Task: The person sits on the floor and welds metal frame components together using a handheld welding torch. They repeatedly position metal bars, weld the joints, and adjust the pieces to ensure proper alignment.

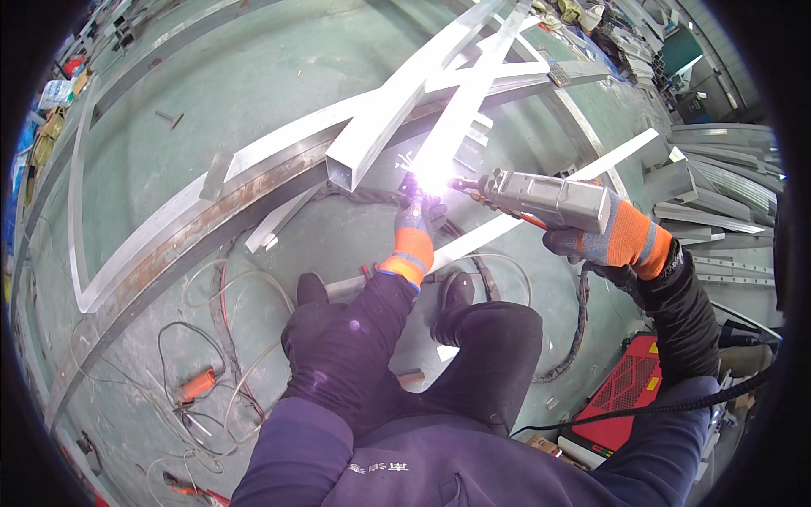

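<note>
My right hand (pixel 621 237), in an orange and grey glove, is wrapped round a grey handheld welding torch (pixel 549 198). The torch points left, and its tip meets a bright white-violet glare at the lower end of a long silver metal tube (pixel 473 97). Just below the glare is my left hand (pixel 414 232), gloved the same way, its fingers closed by the tube's end. The glare hides what those fingers hold. An open-ended square metal tube (pixel 359 152) lies slanted to the left of the glare.
Long metal beams (pixel 245 173) form a frame across the floor. Cables and hoses (pixel 224 304) run around my feet. An orange-handled tool (pixel 198 384) lies at left, a red machine (pixel 621 393) stands at lower right, and stacked metal profiles (pixel 726 182) fill the right side.
</note>
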Action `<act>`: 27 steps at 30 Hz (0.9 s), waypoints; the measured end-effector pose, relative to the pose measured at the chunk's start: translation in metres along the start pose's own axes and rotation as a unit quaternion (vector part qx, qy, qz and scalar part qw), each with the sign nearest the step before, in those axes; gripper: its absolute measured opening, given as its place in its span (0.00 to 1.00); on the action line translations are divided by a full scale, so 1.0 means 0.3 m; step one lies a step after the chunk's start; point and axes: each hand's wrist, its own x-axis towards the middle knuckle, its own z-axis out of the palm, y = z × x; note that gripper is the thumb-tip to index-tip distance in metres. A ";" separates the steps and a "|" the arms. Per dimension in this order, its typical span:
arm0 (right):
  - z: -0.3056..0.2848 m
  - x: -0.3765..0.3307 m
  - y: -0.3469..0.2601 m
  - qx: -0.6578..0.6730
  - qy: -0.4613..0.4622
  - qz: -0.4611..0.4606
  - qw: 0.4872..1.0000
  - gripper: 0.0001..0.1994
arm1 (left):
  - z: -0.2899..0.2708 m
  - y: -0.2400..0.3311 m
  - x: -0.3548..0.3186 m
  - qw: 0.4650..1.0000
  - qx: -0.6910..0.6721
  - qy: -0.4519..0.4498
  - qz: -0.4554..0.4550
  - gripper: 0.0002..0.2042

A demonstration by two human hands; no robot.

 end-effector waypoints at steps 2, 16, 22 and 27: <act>0.003 -0.003 0.030 -0.005 0.009 -0.027 1.000 0.26 | 0.008 0.009 -0.007 1.000 -0.002 0.006 -0.006 0.18; 0.018 -0.117 0.155 0.010 0.012 -0.043 0.999 0.19 | -0.037 0.027 0.032 0.993 0.113 0.005 -0.025 0.31; 0.212 -0.330 0.275 -0.130 0.161 -0.082 0.975 0.17 | 0.043 0.104 -0.068 0.998 0.022 -0.050 -0.029 0.43; 0.523 -0.427 0.355 -0.019 0.224 -0.066 0.972 0.20 | 0.082 0.179 -0.095 0.987 0.003 -0.076 -0.143 0.48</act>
